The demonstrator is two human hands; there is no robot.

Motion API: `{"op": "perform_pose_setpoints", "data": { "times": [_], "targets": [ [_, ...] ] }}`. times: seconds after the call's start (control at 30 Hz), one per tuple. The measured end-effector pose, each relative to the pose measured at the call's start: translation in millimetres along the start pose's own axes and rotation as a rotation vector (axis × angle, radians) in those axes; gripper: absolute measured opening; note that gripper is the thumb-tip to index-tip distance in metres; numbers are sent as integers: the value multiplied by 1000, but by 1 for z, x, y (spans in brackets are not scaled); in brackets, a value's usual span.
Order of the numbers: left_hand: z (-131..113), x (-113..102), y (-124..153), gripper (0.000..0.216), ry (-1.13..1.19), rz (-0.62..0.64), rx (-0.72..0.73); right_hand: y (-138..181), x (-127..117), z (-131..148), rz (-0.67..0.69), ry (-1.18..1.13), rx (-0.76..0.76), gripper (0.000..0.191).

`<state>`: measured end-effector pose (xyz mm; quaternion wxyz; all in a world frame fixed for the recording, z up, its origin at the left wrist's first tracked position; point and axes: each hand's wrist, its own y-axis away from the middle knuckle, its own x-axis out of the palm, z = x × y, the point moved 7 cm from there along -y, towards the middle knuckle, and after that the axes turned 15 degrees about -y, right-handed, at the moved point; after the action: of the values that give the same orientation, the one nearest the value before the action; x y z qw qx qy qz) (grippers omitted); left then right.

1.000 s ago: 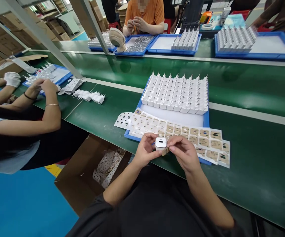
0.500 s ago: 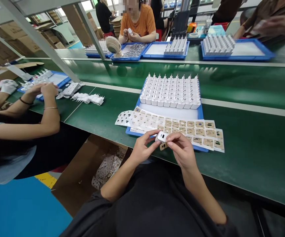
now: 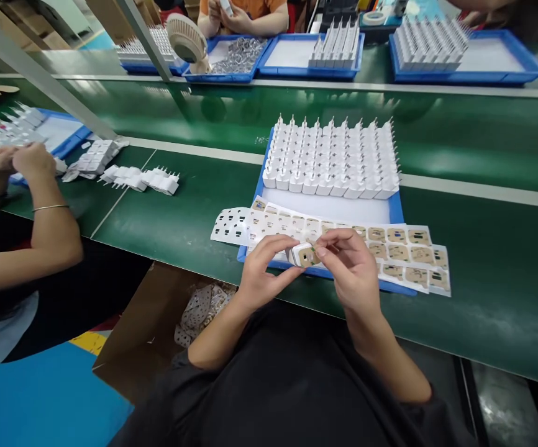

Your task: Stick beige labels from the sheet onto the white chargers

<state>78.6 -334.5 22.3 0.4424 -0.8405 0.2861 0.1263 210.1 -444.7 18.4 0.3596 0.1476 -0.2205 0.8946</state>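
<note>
left hand (image 3: 269, 268) pinches boxy white charger (image 3: 295, 256), right hand (image 3: 351, 268) flat tan sticker (image 3: 307, 256) against it, by blue tray's (image 3: 321, 272) near edge.

Plain black fabric top w/ short sleeves (image 3: 292, 385), looks pretty matte, faint soft folds across the front afaict. Black cloth L sleeve (image 3: 173, 382) stops approx at the elbow, black cloth R sleeve (image 3: 437, 416) abt the same. Below the hems it's a bare L forearm (image 3: 220, 332) & bare R forearm (image 3: 387, 351), then bare L hand (image 3: 262, 273) and bare R hand (image 3: 355, 273), ungloved. Fabric's solid black all over, but too dark to tell where the bottom hem is tbh.
</note>
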Motion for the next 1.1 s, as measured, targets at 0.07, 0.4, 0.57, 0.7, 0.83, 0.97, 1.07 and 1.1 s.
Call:
{"op": "perform_pose_setpoints", "data": {
  "times": [0.07, 0.4, 0.57, 0.7, 0.83, 0.97, 1.07, 1.1],
  "targets": [
    [1, -1, -4, 38, 3, 6, 9, -2, 3, -2, -4, 13, -1, 13],
    [4, 5, -15, 40, -6, 47, 35, -6, 2, 2, -26, 46, -24, 15],
    [3, 7, -16, 41, -5, 51, 42, -7, 0, 1, -20, 38, -12, 14],
    [2, 7, -17, 39, -28, 51, 44, -7, -1, 1, -24, 24, -7, 15],
    [1, 8, -18, 39, -41, 61, 48, -7, -1, 1, -24, 24, -2, 14],
    [0, 8, -18, 40, -25, 62, 53, -7, -1, 2, -23, 27, -2, 13],
    [-1, 8, -19, 40, -28, 61, 58, -7, -2, 3, -28, 35, -4, 13],
    [-1, 8, -18, 40, -32, 61, 60, -7, -2, 3, -31, 44, -5, 12]
  ]
}}
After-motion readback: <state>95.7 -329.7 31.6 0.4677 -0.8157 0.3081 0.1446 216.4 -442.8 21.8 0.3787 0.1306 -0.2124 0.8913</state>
